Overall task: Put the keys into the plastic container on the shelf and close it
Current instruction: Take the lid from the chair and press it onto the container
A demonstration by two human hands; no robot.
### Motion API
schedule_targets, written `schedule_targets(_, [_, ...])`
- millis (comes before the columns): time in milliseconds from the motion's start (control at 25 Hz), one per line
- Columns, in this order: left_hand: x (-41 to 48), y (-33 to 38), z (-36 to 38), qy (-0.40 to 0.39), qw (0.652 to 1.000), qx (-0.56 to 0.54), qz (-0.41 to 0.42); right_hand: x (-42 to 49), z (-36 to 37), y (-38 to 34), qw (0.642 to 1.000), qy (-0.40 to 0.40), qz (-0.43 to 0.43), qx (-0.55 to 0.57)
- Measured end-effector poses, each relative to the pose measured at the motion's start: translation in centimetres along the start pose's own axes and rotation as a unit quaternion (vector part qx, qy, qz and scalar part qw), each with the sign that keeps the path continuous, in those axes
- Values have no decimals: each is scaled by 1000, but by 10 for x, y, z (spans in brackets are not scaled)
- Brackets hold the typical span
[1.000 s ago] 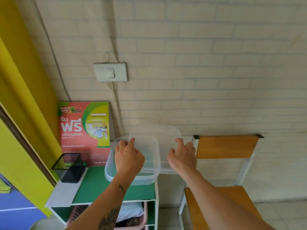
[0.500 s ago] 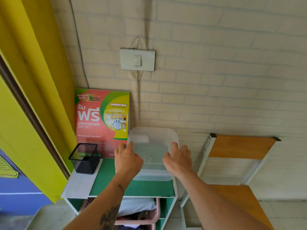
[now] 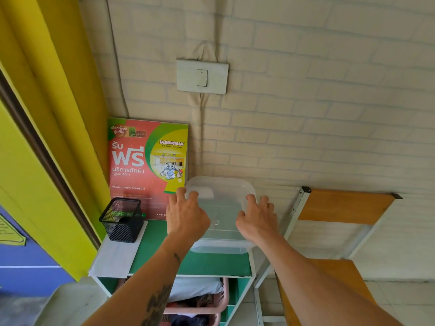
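Hands on lidded plastic container (image 3: 221, 231) atop green shelf (image 3: 211, 264), left hand (image 3: 186, 217) and right hand (image 3: 257, 220) pressing lid (fingers spread).

Shelf top (image 3: 211, 264): a bare green strip lies open in front of the plastic container (image 3: 221, 245); a hand could pass there.
Left side: the mesh pen holder (image 3: 122, 220) stands near the left edge; open green surface lies between it and the container.
Back: the poster (image 3: 148, 165) leans against the brick wall (image 3: 306, 114) and closes that side; the container sits close to the wall.
Right side: the container reaches the shelf's right edge; the chair (image 3: 341, 208) stands just beside it, its metal frame narrowing the gap.
Above: both hands, left hand (image 3: 186, 217) and right hand (image 3: 256, 220), cover the lid; the light switch (image 3: 202, 76) sits well above.
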State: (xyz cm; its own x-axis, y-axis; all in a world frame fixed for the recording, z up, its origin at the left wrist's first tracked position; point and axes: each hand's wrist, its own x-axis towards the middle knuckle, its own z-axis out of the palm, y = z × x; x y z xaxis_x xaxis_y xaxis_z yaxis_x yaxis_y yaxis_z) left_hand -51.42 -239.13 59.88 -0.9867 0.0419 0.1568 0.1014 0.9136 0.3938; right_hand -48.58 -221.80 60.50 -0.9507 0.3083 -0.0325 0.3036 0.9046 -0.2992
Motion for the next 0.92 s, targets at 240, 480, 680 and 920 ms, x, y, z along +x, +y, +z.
schedule_targets(240, [29, 0, 11, -34, 984, 41, 167, 26, 4, 0, 994, -33, -99, -22])
schedule_targets(480, [35, -14, 26, -118, 967, 117, 194, 41, 18, 9, 987, -75, -129, -65])
schedule_targets(680, [36, -16, 33, -121, 967, 124, 186, 44, 30, 14, 986, -61, -136, -74])
schedule_targets(920, [40, -16, 36, -135, 962, 146, 190, 48, 34, 15, 984, -55, -138, -96])
